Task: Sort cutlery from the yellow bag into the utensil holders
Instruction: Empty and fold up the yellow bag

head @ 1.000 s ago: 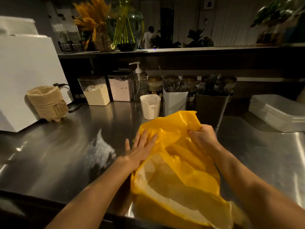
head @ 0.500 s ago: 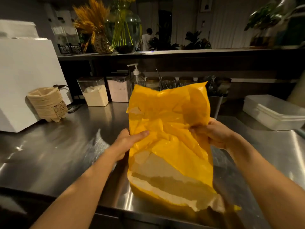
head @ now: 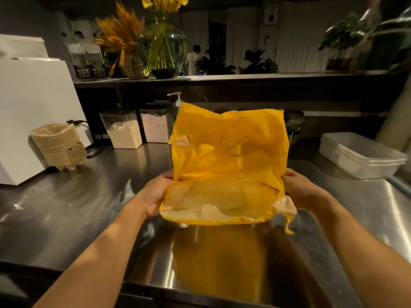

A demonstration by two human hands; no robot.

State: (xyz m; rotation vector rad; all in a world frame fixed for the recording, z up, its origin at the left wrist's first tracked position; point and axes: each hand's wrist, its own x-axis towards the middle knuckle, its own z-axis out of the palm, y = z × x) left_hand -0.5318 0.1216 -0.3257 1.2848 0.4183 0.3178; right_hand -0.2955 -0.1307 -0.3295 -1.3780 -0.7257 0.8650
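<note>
The yellow bag (head: 229,161) is now being held higher and spread wider than half a second ago, clear of the steel counter (head: 66,218), with a hand pulled out to each side. The left hand (head: 155,194) is gripping the bag's left edge and the right hand (head: 300,190) its right edge; the fingers of both are curling out of sight behind the plastic. The bag is showing a pale lining, and any cutlery inside is impossible to make out. It is now covering the utensil holders at the far side.

At far right a white lidded tub (head: 360,156) is sitting on the counter. At far left two clear canisters (head: 122,130) are holding pale powders, with a pump bottle (head: 176,100) peeking above the bag beside them. The counter is reflecting the bag. On the dim ledge beyond, a glass vase (head: 164,50) is holding yellow flowers.
</note>
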